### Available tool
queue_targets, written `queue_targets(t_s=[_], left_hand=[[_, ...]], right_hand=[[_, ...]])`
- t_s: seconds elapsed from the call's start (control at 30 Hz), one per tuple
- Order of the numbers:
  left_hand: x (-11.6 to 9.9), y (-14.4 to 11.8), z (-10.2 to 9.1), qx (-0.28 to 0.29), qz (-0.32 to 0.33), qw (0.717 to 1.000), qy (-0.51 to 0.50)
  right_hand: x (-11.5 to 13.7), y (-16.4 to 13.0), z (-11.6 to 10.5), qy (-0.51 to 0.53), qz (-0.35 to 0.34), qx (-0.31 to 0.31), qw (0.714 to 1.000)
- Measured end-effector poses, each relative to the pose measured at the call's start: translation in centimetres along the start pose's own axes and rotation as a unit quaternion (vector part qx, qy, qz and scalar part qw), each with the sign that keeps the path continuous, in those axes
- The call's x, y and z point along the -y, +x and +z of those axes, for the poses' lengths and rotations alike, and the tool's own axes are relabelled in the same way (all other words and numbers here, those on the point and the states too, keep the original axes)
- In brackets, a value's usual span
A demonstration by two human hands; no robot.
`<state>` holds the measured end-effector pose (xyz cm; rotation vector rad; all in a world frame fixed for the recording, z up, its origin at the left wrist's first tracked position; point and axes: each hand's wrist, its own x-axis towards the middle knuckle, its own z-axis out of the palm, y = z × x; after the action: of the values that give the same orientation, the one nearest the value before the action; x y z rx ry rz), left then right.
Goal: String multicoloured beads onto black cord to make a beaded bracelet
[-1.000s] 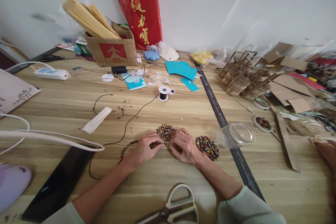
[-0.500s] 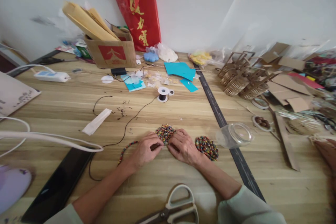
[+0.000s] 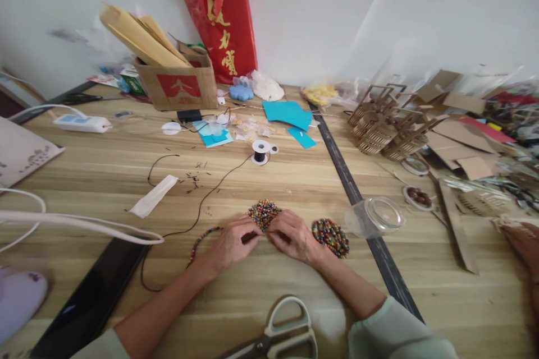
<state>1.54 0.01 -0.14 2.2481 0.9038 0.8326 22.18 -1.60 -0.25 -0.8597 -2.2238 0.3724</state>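
Observation:
A small heap of multicoloured beads (image 3: 264,213) lies on the table between my hands. My left hand (image 3: 236,241) is closed at the heap's near left side, thumb and finger pinched. A curved beaded cord (image 3: 197,244) runs in under that hand. Facing it, my right hand (image 3: 297,237) has its fingers pinched together at the heap's right side; whatever is between them is too small to make out. Coiled bead strands (image 3: 330,237) rest just right of my right wrist. Black cord leads from a white spool (image 3: 260,151) down to the left.
Scissors (image 3: 290,330) lie nearest me. A clear plastic jar (image 3: 381,216) lies on its side at the right. To the left are a black flat device (image 3: 90,294), white cables and a paper strip (image 3: 154,196). Another person's hand (image 3: 520,241) shows at the far right.
Both hands stay almost in place at the bead heap, still pinched. The whole view has shifted very slightly; nothing else has visibly moved.

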Motion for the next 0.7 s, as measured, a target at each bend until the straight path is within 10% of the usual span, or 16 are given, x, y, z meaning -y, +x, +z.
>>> queue_targets(t_s=[0.7], left_hand=[[-0.01, 0.09, -0.01, 0.009, -0.019, 1.000, -0.016]], right_hand=[[-0.04, 0.02, 0.26, 0.065, -0.018, 0.045, 0.997]])
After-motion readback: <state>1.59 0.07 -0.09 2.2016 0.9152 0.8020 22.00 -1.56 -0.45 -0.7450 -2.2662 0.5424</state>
